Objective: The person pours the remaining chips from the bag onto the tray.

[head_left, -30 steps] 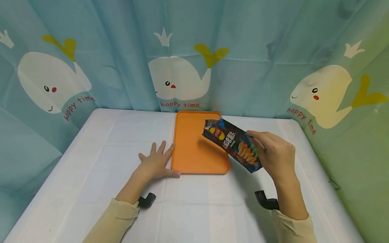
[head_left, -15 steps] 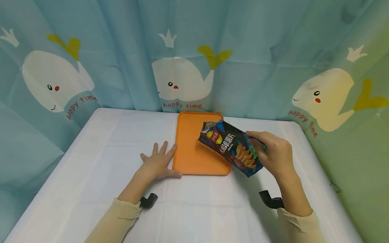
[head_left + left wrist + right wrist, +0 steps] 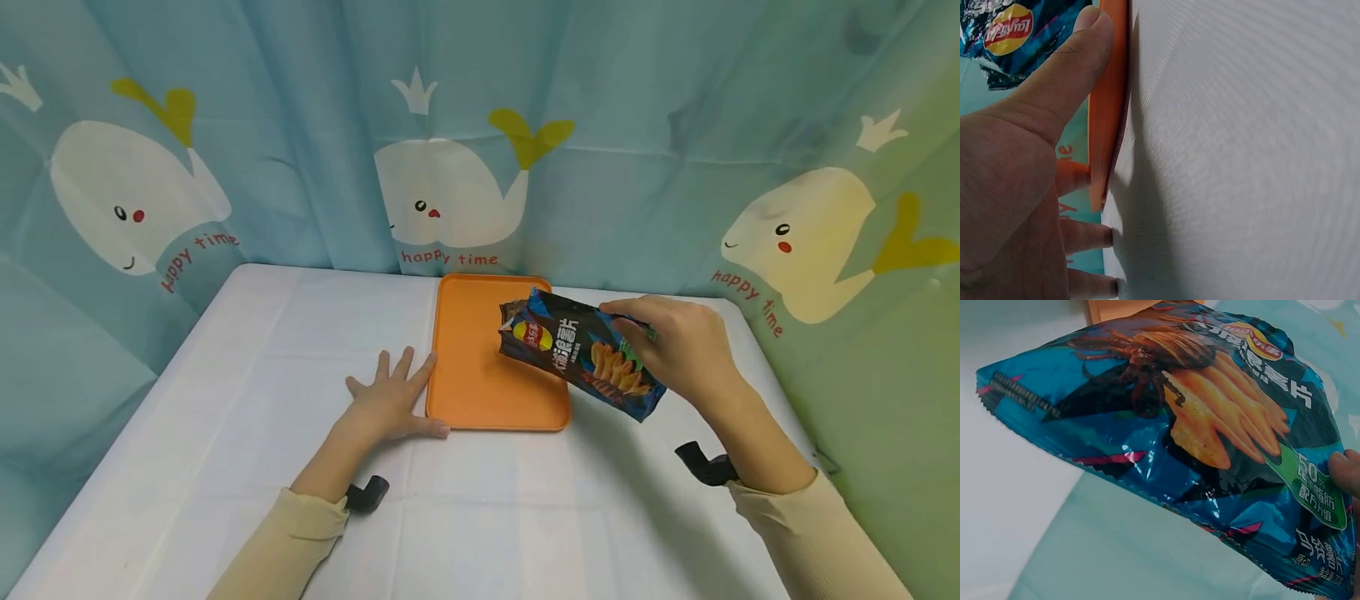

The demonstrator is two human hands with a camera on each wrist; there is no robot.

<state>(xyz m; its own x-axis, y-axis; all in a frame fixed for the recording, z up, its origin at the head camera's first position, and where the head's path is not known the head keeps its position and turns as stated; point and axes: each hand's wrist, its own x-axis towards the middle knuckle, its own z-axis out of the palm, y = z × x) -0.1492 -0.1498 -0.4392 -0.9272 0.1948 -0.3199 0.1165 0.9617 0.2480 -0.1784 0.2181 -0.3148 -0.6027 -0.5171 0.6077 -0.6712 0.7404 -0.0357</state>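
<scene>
A dark blue bag of potato chips (image 3: 585, 354) with a red and yellow logo hangs tilted above the orange tray (image 3: 480, 408), its left end lower over the tray's right half. My right hand (image 3: 678, 346) pinches its upper right edge between thumb and fingers. In the right wrist view the printed front of the bag (image 3: 1210, 412) fills most of the picture, the thumb at its right edge. My left hand (image 3: 386, 407) lies with fingers spread at the tray's lower left corner. In the left wrist view the thumb (image 3: 1079, 69) touches the tray's side (image 3: 1107, 119).
A white cloth (image 3: 300, 333) covers the table under the tray. Behind it and at the sides hangs a blue-green curtain (image 3: 622, 125) printed with whales. Black curved pieces (image 3: 367, 495) stick out from both wrists.
My right forearm has swung out to the right and the hand has risen a little. The bag has turned and lies at a flatter slant. The left hand stays at the tray.
</scene>
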